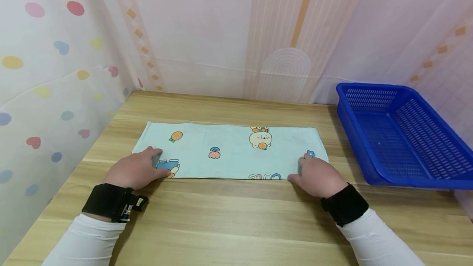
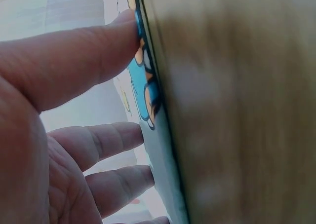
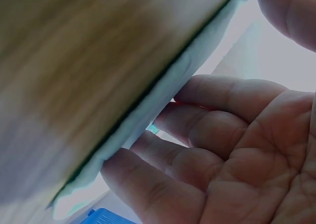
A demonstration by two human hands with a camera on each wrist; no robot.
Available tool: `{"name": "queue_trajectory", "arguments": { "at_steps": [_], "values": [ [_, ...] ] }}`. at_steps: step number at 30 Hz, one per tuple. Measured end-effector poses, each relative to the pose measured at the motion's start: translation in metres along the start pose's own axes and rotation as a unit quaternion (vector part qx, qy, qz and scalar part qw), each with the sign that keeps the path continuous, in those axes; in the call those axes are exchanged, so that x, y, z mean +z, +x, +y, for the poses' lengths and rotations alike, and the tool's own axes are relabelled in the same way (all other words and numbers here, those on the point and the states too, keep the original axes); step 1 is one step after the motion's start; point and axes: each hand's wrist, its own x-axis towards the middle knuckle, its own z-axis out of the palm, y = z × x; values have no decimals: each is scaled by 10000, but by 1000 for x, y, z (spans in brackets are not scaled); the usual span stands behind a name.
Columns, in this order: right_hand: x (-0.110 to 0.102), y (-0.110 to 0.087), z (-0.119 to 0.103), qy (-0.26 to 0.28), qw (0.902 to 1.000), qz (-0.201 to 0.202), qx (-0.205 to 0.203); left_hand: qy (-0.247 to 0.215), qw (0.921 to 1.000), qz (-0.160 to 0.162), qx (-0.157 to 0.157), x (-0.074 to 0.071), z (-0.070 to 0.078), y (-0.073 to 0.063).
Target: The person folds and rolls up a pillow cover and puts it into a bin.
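Note:
A pale mint cloth (image 1: 233, 151), folded into a long flat strip, lies crosswise on the wooden table. Its print has a bear, a tulip, an orange and some letters. My left hand (image 1: 131, 169) rests on the cloth's left end, thumb near the front edge. In the left wrist view, the thumb (image 2: 74, 61) and fingertips touch the cloth's top (image 2: 165, 160). On the right end rests my right hand (image 1: 320, 175), fingers spread and slightly bent. The right wrist view shows its fingertips against the cloth (image 3: 163, 93), with nothing pinched between them.
A blue plastic basket (image 1: 356, 151) with slotted walls stands on the right of the wooden table (image 1: 229, 221). Patterned curtains (image 1: 199, 32) hang behind the table and along its sides. Black bands (image 1: 107, 202) circle both wrists.

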Motion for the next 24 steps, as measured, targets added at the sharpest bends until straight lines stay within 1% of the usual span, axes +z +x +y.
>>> {"name": "queue_trajectory", "arguments": {
  "at_steps": [4, 7, 10, 12, 16, 21, 24],
  "values": [
    [-1, 4, 2, -28, 10000, -35, 40, -12, 10000, 13, 33, 1, 1, -1],
    [-4, 10, 5, 19, 9998, -63, 165, 40, 10000, 8, 67, 2, 4, -1],
    [-9, 19, 10, 86, 9995, -91, 287, 138, 9999, -15, 101, 3, 8, 1],
    [-13, 25, 14, 113, 9994, -119, 300, 201, 9997, -32, 126, 4, 13, 3],
    [-17, 40, 23, -51, 9993, -169, 325, 389, 9990, -4, 220, 7, 23, 6],
    [-22, 58, 34, -28, 9956, -317, 885, 584, 9979, 39, 285, 12, 39, 12],
    [-25, 65, 36, 15, 9926, -273, 1187, 595, 9979, 38, 258, 13, 51, 15]
  ]
}}
